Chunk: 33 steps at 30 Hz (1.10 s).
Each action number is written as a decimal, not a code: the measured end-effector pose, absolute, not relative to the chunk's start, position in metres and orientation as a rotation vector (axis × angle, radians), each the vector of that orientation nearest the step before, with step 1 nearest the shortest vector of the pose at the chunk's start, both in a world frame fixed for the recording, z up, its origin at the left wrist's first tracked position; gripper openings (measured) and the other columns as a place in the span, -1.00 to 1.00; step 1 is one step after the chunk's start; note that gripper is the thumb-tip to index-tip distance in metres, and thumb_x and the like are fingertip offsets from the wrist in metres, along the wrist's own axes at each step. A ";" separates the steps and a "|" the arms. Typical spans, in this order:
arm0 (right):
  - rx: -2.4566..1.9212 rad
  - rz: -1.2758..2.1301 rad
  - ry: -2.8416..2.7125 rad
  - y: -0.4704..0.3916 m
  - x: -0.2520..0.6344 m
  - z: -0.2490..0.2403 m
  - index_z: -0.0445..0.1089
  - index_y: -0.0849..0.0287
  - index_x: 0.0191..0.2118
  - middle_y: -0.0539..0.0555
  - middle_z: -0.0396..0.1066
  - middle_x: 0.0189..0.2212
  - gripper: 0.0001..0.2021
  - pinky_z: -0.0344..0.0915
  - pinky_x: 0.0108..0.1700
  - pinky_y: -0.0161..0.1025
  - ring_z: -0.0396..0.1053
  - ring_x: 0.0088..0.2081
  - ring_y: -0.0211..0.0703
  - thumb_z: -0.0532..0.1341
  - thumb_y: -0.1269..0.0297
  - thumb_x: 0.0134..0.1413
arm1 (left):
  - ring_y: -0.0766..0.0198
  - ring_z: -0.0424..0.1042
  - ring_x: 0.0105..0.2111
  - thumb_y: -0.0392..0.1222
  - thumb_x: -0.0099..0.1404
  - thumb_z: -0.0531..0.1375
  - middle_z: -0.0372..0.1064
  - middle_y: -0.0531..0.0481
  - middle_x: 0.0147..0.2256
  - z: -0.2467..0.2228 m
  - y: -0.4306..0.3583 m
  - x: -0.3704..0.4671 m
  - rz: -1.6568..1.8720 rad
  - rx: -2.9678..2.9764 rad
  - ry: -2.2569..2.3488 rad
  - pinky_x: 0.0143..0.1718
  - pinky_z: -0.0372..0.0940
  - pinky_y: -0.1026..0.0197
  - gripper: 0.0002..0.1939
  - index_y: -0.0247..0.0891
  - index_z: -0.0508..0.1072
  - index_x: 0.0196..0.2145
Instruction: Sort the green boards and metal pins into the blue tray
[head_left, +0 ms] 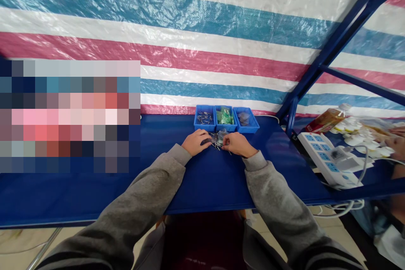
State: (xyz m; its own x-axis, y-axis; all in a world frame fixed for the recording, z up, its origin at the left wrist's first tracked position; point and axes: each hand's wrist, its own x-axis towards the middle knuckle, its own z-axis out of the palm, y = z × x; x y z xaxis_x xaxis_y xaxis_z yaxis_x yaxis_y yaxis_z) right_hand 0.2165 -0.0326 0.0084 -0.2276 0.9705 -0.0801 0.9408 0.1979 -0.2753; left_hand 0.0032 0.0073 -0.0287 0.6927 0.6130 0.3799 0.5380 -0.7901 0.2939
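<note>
My left hand (196, 143) rests on the blue table with its fingers curled in beside a small heap of thin metal pins or screws (217, 147). What its fingertips grip, if anything, is too small to tell. From the other side, my right hand (239, 144) pinches at the same heap, and the thing between its fingertips cannot be made out. A crumpled clear plastic bag (222, 133) lies between the two hands. Just behind them stand a blue bin of metal pins or screws (196, 127), a blue bin of green packets (225, 128) and a blue bin with a clear bag (251, 128).
A blue metal frame (292, 97) rises at the right. Beyond it are a white power strip (324, 156) with a plug and cables, a bottle of amber liquid (329, 117) and several white pieces (363, 137). Another person's hand shows at the far right. Striped sheeting (205, 63) hangs behind.
</note>
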 end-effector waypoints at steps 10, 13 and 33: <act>-1.763 0.325 -2.210 -0.035 0.215 0.008 0.48 0.15 -0.43 0.03 0.48 -0.48 -0.93 0.11 -0.38 -0.32 0.39 -0.39 -0.17 0.23 0.38 -0.05 | 0.16 0.39 -0.17 -0.15 0.34 0.10 0.45 -0.06 -0.21 -0.028 0.006 0.005 0.840 2.689 0.929 -0.10 0.32 0.13 -0.81 -0.22 0.50 -0.23; -1.623 0.292 -2.119 -0.033 0.217 0.006 0.43 0.18 -0.41 0.02 0.47 -0.45 -0.93 0.13 -0.35 -0.33 0.36 -0.41 -0.21 0.19 0.40 0.01 | 0.19 0.41 -0.20 -0.16 0.36 0.07 0.45 -0.06 -0.22 -0.024 0.002 0.007 0.960 2.586 0.936 -0.09 0.32 0.15 -0.78 -0.22 0.48 -0.16; -1.236 0.567 -1.903 -0.035 0.211 0.006 0.42 0.20 -0.31 0.05 0.46 -0.46 -0.87 0.26 -0.33 -0.31 0.39 -0.42 -0.21 0.18 0.26 0.13 | 0.25 0.41 -0.39 0.01 0.38 0.05 0.49 -0.07 -0.34 -0.019 -0.002 0.011 1.090 2.365 0.939 -0.31 0.29 0.23 -0.65 -0.27 0.52 -0.29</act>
